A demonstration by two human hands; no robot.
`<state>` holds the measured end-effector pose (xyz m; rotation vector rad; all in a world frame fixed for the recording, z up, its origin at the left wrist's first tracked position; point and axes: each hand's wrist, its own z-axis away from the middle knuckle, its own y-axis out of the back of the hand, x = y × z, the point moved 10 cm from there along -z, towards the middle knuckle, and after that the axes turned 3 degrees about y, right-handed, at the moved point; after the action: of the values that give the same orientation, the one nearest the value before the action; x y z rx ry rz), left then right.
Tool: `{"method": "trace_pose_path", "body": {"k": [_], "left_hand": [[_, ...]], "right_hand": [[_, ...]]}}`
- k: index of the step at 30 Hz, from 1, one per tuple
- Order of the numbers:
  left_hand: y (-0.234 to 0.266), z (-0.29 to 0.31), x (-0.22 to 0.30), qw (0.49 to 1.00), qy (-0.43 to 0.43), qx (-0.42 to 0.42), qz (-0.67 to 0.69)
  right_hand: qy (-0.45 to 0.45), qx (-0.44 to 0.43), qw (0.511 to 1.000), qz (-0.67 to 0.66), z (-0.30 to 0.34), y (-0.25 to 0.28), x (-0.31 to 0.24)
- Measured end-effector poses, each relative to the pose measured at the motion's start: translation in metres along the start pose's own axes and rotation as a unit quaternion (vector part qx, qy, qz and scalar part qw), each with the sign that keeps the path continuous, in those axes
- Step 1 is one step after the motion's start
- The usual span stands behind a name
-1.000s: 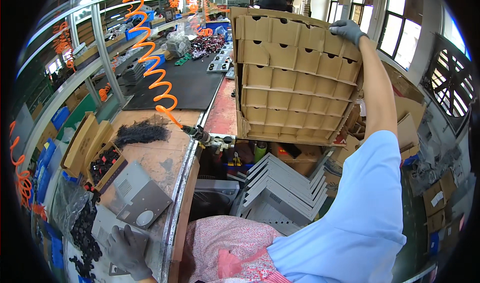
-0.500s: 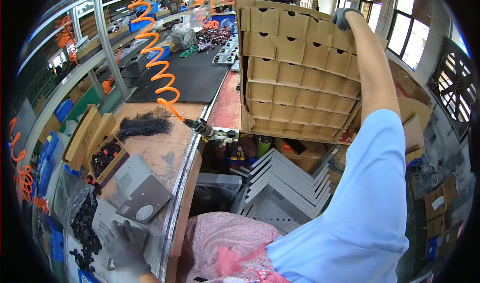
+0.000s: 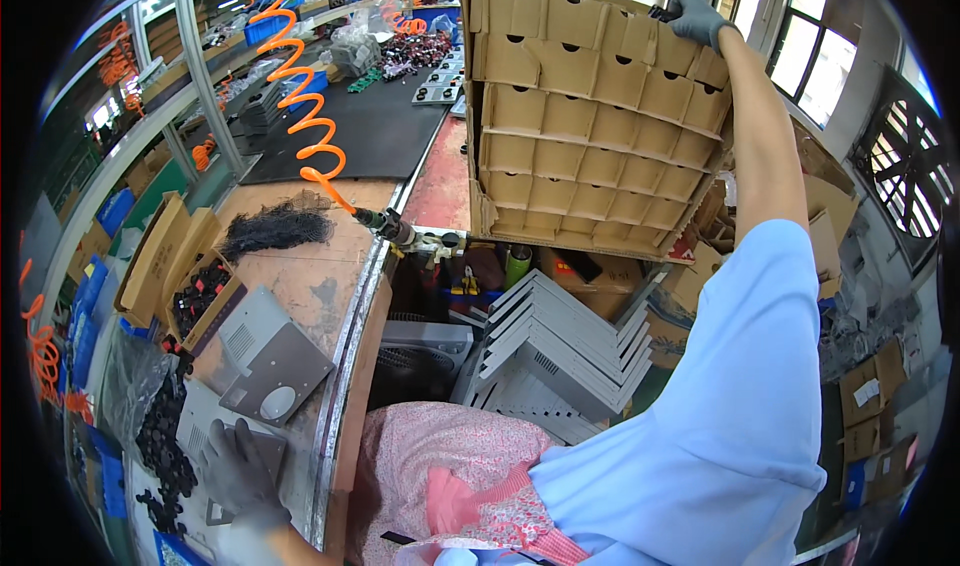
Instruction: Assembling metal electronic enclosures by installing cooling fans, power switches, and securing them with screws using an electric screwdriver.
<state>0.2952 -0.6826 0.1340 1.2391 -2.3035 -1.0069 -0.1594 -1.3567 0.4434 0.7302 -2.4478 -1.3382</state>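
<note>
My left hand (image 3: 240,474), in a grey glove, lies on a light grey metal panel (image 3: 196,418) on the bench, fingers stretched out. Just beyond it is another grey metal panel (image 3: 274,356) with a round hole and a vented side. My right hand (image 3: 698,21), also gloved, is raised far out at the top right corner of an upright cardboard box (image 3: 600,116) divided into rows of cells. A small black part (image 3: 661,13) shows at its fingertips; its exact kind is too small to make out.
An orange coiled air hose (image 3: 318,131) hangs over the bench with a power screwdriver (image 3: 388,226) at its end. Black small parts (image 3: 165,446) and an open carton (image 3: 208,301) lie at left. Stacked grey metal brackets (image 3: 565,351) stand below, right of the bench edge.
My right hand has turned at the box's upper corner, and a small black part now shows at its fingertips. My left hand stays on the panel. The whole view has shifted slightly.
</note>
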Motion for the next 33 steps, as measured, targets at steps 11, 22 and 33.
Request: {"method": "trace_pose_path", "body": {"k": [11,22,33], "left_hand": [[0.002,0.003,-0.006,0.999,0.025,-0.02,0.007],[-0.014,0.047,0.059,0.567,0.234,-0.126,0.78],[-0.097,0.115,0.123,0.074,0.409,-0.163,0.895]], "right_hand": [[0.138,0.055,0.595,-0.79,0.034,0.0,-0.188],[0.343,-0.531,0.478,-0.61,0.317,-0.128,-0.554],[0.416,-0.513,0.561,-0.499,0.37,-0.18,-0.604]]}}
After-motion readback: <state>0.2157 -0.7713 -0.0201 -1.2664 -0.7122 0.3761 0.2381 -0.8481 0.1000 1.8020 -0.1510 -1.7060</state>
